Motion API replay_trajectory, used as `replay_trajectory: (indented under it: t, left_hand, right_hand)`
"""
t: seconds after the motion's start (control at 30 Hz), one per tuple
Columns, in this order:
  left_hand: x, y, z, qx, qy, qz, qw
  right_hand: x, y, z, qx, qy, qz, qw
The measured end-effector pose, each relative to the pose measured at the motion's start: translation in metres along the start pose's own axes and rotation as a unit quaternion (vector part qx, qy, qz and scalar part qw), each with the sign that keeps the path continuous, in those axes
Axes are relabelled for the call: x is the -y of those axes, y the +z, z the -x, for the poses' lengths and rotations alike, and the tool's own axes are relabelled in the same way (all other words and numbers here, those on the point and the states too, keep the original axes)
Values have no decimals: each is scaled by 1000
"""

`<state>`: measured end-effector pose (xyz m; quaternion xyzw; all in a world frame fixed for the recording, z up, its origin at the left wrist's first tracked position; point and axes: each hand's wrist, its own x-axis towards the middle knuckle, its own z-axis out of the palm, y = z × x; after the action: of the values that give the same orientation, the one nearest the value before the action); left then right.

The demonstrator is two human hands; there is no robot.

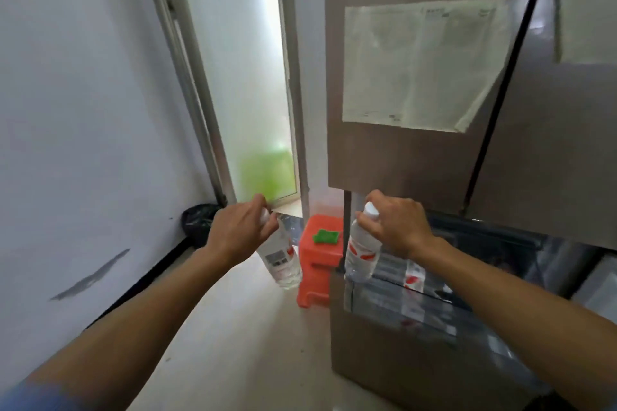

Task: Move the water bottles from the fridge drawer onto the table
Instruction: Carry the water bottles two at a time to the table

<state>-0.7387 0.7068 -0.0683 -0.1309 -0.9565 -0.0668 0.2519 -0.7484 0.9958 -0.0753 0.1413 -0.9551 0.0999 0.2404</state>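
My left hand [238, 228] grips a clear water bottle [282, 260] by its white cap; it hangs tilted over the floor, left of the fridge. My right hand [395, 223] holds a second water bottle [362, 252] with a red and white label by its neck, above the left end of the open fridge drawer [400, 304]. Several more bottles [414, 277] lie inside the drawer. No table is in view.
The brown fridge door [400, 77] with a taped paper sheet rises right ahead. An orange plastic stool [317, 264] with a green cloth stands between the bottles. A black bag [197, 220] sits by the white wall on the left. A frosted window is behind.
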Motion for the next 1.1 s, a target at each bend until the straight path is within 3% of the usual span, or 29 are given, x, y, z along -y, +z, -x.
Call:
replay_trajectory:
  t: [0.27, 0.57, 0.83, 1.1]
  left_hand:
    - [141, -70, 168, 88, -147, -77, 982]
    - [298, -166, 383, 165, -308, -158, 924]
    - [384, -228, 533, 159, -495, -167, 838]
    - [477, -265, 631, 172, -622, -172, 744]
  right_hand:
    - [199, 67, 1, 80, -148, -59, 984]
    - [482, 129, 43, 170, -279, -158, 932]
    - [699, 168, 60, 206, -435, -187, 856]
    - [902, 225, 63, 232, -576, -209, 755]
